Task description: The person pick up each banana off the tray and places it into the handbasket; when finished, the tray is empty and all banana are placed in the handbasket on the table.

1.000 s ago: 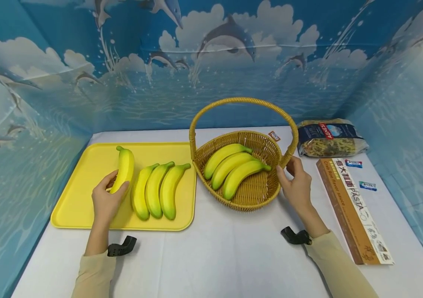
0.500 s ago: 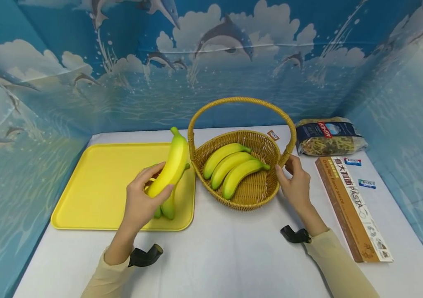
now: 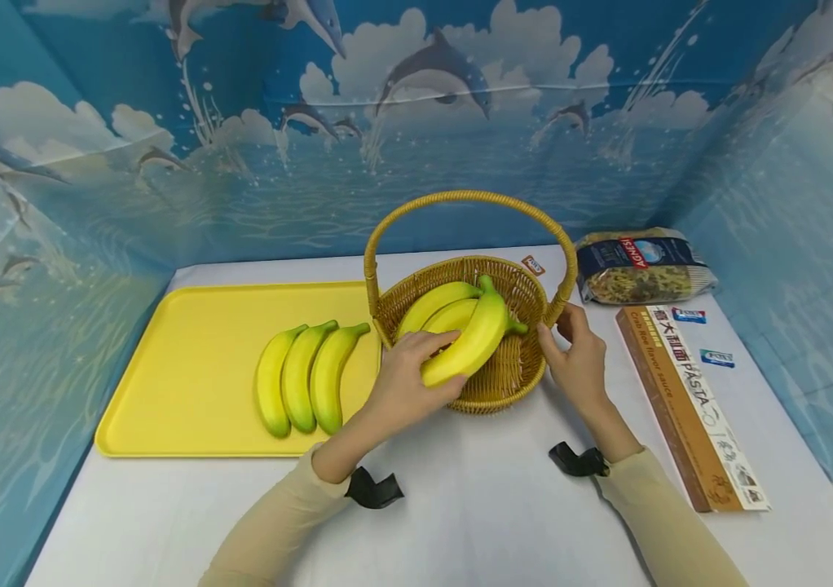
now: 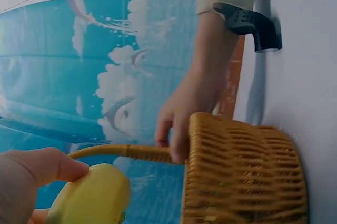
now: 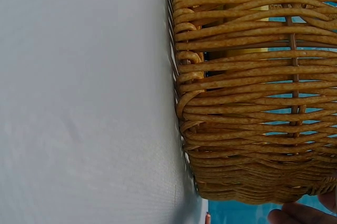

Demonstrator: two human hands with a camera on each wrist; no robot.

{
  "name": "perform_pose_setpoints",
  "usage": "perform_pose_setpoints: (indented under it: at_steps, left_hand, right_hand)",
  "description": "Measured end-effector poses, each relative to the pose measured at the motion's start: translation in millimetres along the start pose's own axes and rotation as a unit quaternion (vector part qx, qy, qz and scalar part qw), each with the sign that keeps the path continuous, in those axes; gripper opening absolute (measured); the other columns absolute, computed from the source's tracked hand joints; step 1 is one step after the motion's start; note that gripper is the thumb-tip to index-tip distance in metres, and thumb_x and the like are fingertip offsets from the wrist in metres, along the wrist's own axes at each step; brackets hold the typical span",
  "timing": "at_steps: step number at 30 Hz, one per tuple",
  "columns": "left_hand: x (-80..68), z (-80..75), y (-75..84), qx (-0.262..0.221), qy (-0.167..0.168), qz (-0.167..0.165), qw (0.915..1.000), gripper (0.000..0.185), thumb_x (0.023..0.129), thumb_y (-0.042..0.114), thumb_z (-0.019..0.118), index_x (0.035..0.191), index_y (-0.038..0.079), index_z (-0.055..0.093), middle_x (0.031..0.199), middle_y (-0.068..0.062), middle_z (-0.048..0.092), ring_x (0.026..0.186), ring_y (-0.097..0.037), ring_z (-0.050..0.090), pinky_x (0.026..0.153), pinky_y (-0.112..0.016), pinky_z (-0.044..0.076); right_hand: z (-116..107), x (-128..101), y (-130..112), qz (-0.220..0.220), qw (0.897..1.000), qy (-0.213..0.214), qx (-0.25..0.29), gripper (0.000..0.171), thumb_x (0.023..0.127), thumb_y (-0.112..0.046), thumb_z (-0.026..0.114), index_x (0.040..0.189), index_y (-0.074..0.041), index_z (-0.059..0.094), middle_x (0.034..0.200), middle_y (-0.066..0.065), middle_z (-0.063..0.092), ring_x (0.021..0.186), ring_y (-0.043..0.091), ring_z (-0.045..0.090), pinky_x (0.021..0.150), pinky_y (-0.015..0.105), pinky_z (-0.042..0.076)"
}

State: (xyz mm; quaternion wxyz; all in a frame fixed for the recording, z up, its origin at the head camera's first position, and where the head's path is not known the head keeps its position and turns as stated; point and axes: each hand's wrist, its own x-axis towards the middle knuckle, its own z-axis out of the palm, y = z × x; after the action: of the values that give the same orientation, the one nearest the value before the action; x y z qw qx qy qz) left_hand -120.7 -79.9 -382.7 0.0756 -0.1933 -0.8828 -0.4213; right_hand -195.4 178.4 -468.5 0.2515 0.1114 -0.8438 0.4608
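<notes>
Over the wicker basket (image 3: pixel 488 405), my left hand (image 3: pixel 405 387) grips a banana (image 3: pixel 469 342) between thumb and fingers, its stem pointing up and away. In the left wrist view the banana's blunt end (image 4: pixel 97 195) is held beside the basket wall (image 4: pixel 242 171). Several bananas lie inside the basket; one (image 3: pixel 427 306) shows at the left, the others are partly covered. My right hand (image 3: pixel 581 359) pinches the basket's right rim at the handle's foot. The right wrist view shows the woven side (image 5: pixel 247 103) and fingertips (image 5: pixel 300 214) at its edge.
A yellow tray (image 3: pixel 182 367) on the left bears three bananas (image 3: pixel 304 379) side by side. Right of the basket lie a pasta bag (image 3: pixel 640 265), a long pasta box (image 3: pixel 691 408) and small packets (image 3: pixel 717 359). The basket's tall handle (image 3: pixel 469 196) arches above it.
My left hand has carried the banana from above the tray rightward to over the basket. The right hand keeps its grip on the basket.
</notes>
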Motion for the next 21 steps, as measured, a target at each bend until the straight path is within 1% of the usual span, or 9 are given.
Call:
perform_pose_setpoints:
  at_steps: [4, 7, 10, 15, 21]
  left_hand:
    - [15.9, 22.6, -4.2, 0.009, -0.030, -0.015, 0.9994, 0.049, 0.083, 0.025, 0.070, 0.129, 0.010, 0.064, 0.120, -0.007, 0.067, 0.103, -0.020, 0.057, 0.076, -0.029, 0.042]
    - [23.9, 36.5, -10.5, 0.018, -0.038, -0.030, 0.9987, 0.049, 0.083, 0.027, 0.070, 0.130, 0.011, 0.064, 0.122, -0.006, 0.067, 0.101, -0.020, 0.056, 0.073, -0.027, 0.041]
    - [27.7, 46.9, -16.6, 0.038, -0.043, -0.039, 0.9976, 0.049, 0.083, 0.028, 0.070, 0.129, 0.011, 0.064, 0.123, -0.006, 0.067, 0.101, -0.019, 0.057, 0.074, -0.026, 0.042]
    - [29.9, 57.7, -22.1, 0.074, -0.053, -0.047, 0.9947, 0.050, 0.083, 0.032, 0.070, 0.129, 0.013, 0.065, 0.122, -0.003, 0.068, 0.102, -0.018, 0.057, 0.075, -0.025, 0.045]
    - [31.2, 62.9, -22.4, 0.109, -0.064, -0.059, 0.9903, 0.049, 0.084, 0.035, 0.070, 0.130, 0.018, 0.065, 0.121, 0.000, 0.068, 0.100, -0.015, 0.056, 0.073, -0.024, 0.046]
  right_hand:
    - [0, 0, 0, 0.003, 1.000, -0.001, 0.001, 0.036, 0.091, -0.006, 0.065, 0.123, 0.005, 0.055, 0.112, 0.029, 0.067, 0.106, 0.044, 0.066, 0.089, 0.055, 0.052]
    - [0, 0, 1, 0.003, 1.000, -0.001, 0.000, 0.036, 0.091, -0.006, 0.064, 0.123, 0.005, 0.055, 0.111, 0.029, 0.067, 0.105, 0.044, 0.066, 0.089, 0.056, 0.052]
    - [1, -1, 1, 0.000, 1.000, -0.001, 0.001, 0.036, 0.091, -0.005, 0.064, 0.123, 0.006, 0.055, 0.111, 0.029, 0.067, 0.105, 0.044, 0.066, 0.089, 0.056, 0.052]
    - [1, 0, 0, -0.002, 1.000, -0.003, 0.001, 0.036, 0.091, -0.007, 0.064, 0.123, 0.006, 0.055, 0.110, 0.029, 0.067, 0.105, 0.043, 0.066, 0.089, 0.055, 0.052]
    - [-1, -1, -1, -0.001, 1.000, -0.004, -0.002, 0.036, 0.091, -0.010, 0.064, 0.123, 0.004, 0.056, 0.111, 0.028, 0.067, 0.105, 0.043, 0.066, 0.089, 0.054, 0.052]
